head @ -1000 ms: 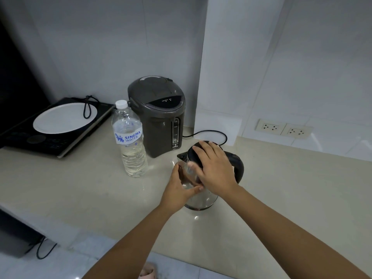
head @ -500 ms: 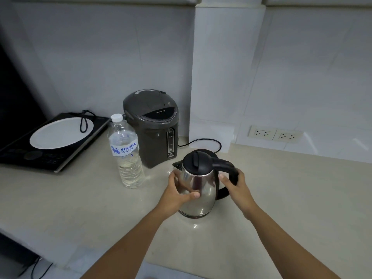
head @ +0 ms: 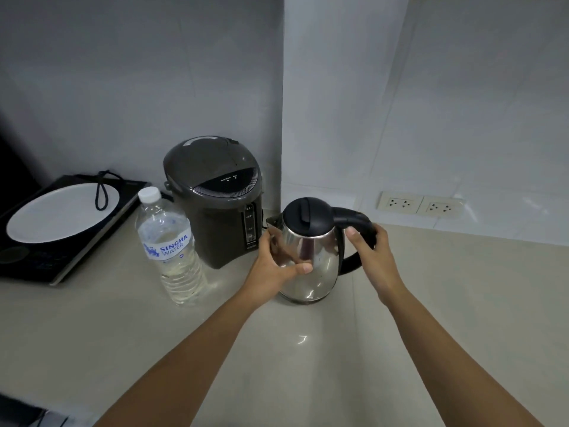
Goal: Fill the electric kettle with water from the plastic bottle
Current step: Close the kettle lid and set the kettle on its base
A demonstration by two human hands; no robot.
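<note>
Head view: left hand [head: 274, 266] wraps the steel kettle [head: 308, 257] body, right hand [head: 368, 251] curls round its handle; lid closed. Capped bottle [head: 169, 245] stands untouched at nine o'clock. Opening and pouring remain.

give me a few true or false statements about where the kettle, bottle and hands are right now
1. The right hand grips the kettle's black handle. True.
2. The bottle has its cap off. False: the white cap is on.
3. The left hand rests on the steel kettle body. True.
4. The kettle lid stands open. False: it is shut.
5. The bottle stands right of the kettle. False: it stands left of it, beside the grey water boiler.
</note>
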